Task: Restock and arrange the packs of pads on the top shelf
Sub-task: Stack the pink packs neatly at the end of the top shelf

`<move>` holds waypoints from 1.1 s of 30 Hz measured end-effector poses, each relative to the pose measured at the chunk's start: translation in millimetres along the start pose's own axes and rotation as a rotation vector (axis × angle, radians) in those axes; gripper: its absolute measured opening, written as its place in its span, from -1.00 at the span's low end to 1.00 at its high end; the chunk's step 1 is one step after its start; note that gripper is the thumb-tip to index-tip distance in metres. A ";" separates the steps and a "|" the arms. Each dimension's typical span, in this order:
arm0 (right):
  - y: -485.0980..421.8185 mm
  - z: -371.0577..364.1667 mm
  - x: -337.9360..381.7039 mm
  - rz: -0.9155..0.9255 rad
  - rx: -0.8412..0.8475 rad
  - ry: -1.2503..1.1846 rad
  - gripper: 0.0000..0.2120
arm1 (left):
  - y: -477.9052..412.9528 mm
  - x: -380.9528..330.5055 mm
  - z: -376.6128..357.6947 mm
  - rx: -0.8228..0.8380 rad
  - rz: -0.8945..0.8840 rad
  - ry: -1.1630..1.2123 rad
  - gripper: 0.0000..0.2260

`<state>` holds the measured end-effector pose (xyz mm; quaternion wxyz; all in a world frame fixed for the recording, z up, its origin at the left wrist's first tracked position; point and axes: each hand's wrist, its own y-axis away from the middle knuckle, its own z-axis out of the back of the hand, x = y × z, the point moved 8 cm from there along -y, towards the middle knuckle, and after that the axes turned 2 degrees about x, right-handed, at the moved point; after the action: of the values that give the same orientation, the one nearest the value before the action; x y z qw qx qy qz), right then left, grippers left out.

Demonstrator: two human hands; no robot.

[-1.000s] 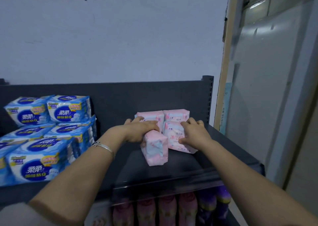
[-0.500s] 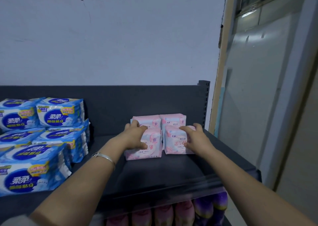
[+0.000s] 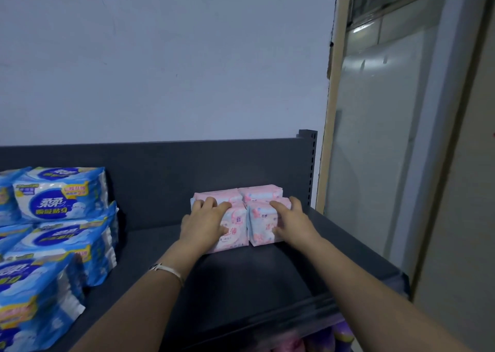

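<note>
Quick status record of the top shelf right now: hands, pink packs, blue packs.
left hand: grips front-left pink pack, fingers over its top
right hand: grips front-right pink pack, thumb on its face
rear pink packs: two, side by side, right behind the front pair
blue packs: stacked at the left, apart from the pink ones
top shelf: dark grey, holds both groups

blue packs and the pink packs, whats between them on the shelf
Bare dark shelf separates the blue packs from the pink packs, head view.
</note>
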<state>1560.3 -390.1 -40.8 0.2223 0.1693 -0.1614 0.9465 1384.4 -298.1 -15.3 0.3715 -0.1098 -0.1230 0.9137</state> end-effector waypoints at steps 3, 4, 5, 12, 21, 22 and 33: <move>-5.8 -0.8 0.3 -0.002 -0.005 0.018 -0.41 | -2.8 2.0 0.1 0.002 -0.019 -0.009 -0.54; -7.6 -0.4 -1.6 -0.011 0.001 0.025 -0.42 | -3.5 2.6 -0.2 0.004 -0.029 -0.013 -0.54; -9.5 0.5 -3.1 -0.017 0.004 0.033 -0.42 | -3.9 3.1 -0.3 0.004 -0.038 -0.016 -0.54; -19.7 1.0 -5.3 -0.054 -0.023 0.049 -0.43 | -11.9 -1.0 -2.4 -0.022 -0.010 -0.049 -0.52; 1.7 8.6 -5.4 -0.118 -0.066 0.085 -0.35 | -10.9 -7.8 -8.9 -0.128 0.028 -0.151 -0.55; 7.8 9.1 -5.2 -0.118 -0.081 0.083 -0.37 | -9.9 -8.3 -8.7 -0.138 0.025 -0.165 -0.54; 83.2 27.3 14.7 0.060 -0.116 0.066 -0.50 | 60.7 -44.2 20.2 -0.111 -0.023 -0.195 -0.60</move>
<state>1515.2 -465.8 -29.9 0.2085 0.1198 -0.2134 0.9469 1369.8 -374.3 -9.9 0.3616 -0.0394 -0.2102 0.9075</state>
